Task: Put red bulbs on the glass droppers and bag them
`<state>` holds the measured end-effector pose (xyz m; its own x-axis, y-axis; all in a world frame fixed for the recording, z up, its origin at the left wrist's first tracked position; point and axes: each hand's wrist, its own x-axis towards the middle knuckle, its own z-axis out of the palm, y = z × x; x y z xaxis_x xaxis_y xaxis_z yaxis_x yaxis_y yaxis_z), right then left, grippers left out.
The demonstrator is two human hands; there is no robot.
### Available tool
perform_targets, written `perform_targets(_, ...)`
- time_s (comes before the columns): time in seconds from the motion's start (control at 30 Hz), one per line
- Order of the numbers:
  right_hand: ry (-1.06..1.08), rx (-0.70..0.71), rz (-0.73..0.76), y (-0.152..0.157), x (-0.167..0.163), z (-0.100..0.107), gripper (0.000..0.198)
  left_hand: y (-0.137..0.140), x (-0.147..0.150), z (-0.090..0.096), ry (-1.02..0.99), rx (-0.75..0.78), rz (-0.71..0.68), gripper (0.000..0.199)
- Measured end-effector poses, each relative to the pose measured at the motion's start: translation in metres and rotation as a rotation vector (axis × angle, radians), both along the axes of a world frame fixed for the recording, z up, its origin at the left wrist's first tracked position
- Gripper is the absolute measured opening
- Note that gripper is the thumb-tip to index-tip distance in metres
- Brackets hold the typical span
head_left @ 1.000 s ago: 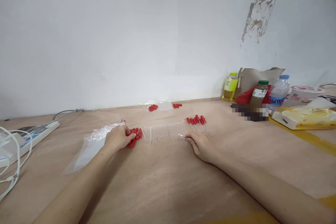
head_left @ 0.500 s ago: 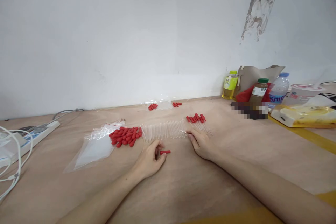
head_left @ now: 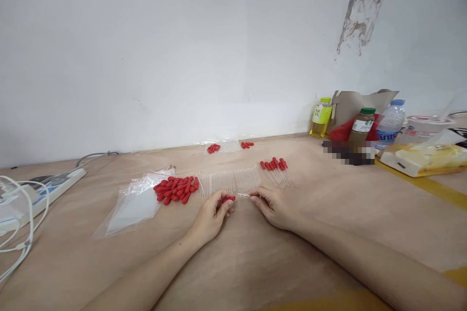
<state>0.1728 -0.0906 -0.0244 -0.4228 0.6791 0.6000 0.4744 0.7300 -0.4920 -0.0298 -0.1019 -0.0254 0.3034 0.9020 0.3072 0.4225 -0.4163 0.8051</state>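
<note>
My left hand point(head_left: 213, 214) pinches a small red rubber cap point(head_left: 229, 198) between thumb and fingers. My right hand point(head_left: 272, 204) holds a thin clear tube point(head_left: 243, 195) whose end points at the cap; the two nearly touch. Just behind my hands lies a row of clear tubes point(head_left: 228, 181) on the brown table point(head_left: 255, 262). A pile of loose red caps point(head_left: 177, 189) sits to the left of that row. Several tubes with red caps fitted point(head_left: 276, 170) lie at the row's right end.
A clear zip bag point(head_left: 133, 201) lies left of the cap pile. A power strip and white cables point(head_left: 32, 194) are at far left. More red caps point(head_left: 229, 146) sit by the wall. Bottles point(head_left: 361, 126), a paper bag and a tissue pack point(head_left: 425, 158) stand at right.
My left hand went from the cap pile toward the middle with one red cap, then lifted it to the tube. My right hand drew a tube from the row toward the cap.
</note>
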Motion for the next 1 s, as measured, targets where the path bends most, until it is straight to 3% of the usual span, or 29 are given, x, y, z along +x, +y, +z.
perform_targets(0.4,-0.001,-0.031,0.094,0.001,-0.002,-0.002,0.022,0.001,0.002,0.001,-0.028,-0.014,-0.062,0.022)
perform_targets(0.63,-0.193,0.047,0.036,0.007,0.003,-0.002,0.022,-0.003,0.0,-0.001,0.095,0.025,-0.069,0.023)
perform_targets(0.83,-0.252,0.161,-0.043,-0.001,0.0,-0.003,0.024,-0.006,0.0,0.002,0.211,0.144,-0.028,0.02)
perform_targets(1.0,-0.29,0.172,-0.021,-0.008,-0.005,-0.002,0.023,-0.01,0.0,0.006,0.318,0.259,-0.062,0.017)
